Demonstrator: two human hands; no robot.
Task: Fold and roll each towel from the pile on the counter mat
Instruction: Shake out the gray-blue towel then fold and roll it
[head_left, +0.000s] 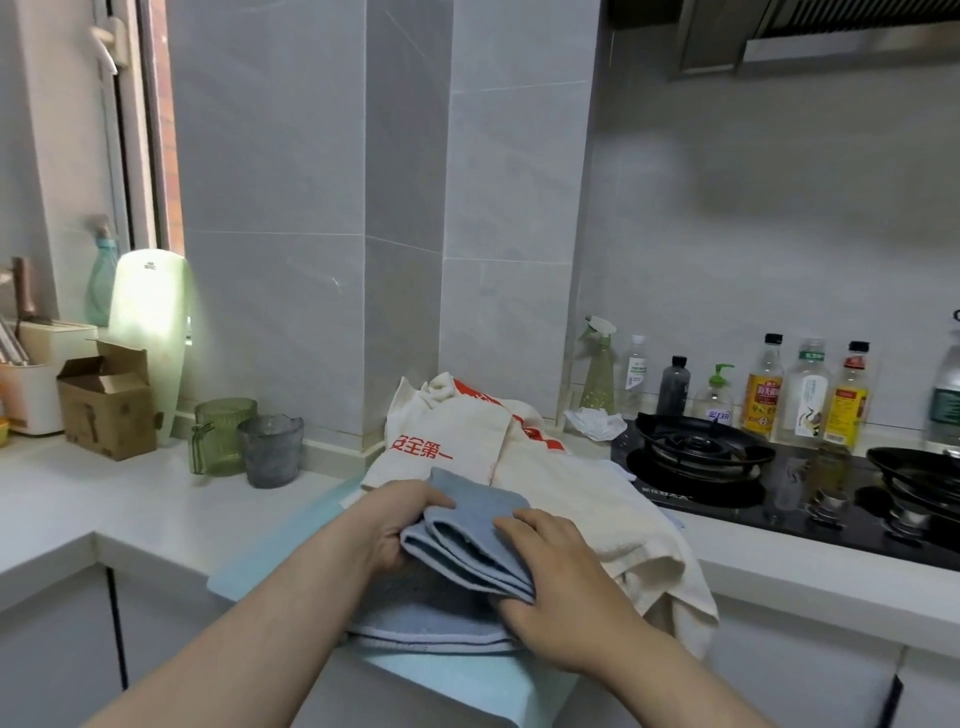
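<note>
A blue towel (470, 540) is half rolled into a thick bundle, its flat tail (426, 618) lying on the light blue counter mat (291, 540). My left hand (400, 525) grips the bundle's left end, thumb on top. My right hand (556, 577) holds the right end, fingers over the top and thumb under the near edge. Behind and to the right lies the pile: cream towels (597, 509), one with red printed characters (447, 426).
A black gas hob (727, 467) sits right of the pile, with bottles (763, 387) along the wall behind it. At left stand a green glass mug (221, 436), a grey glass cup (270, 449) and a cardboard box (106, 402). The counter edge runs close below the mat.
</note>
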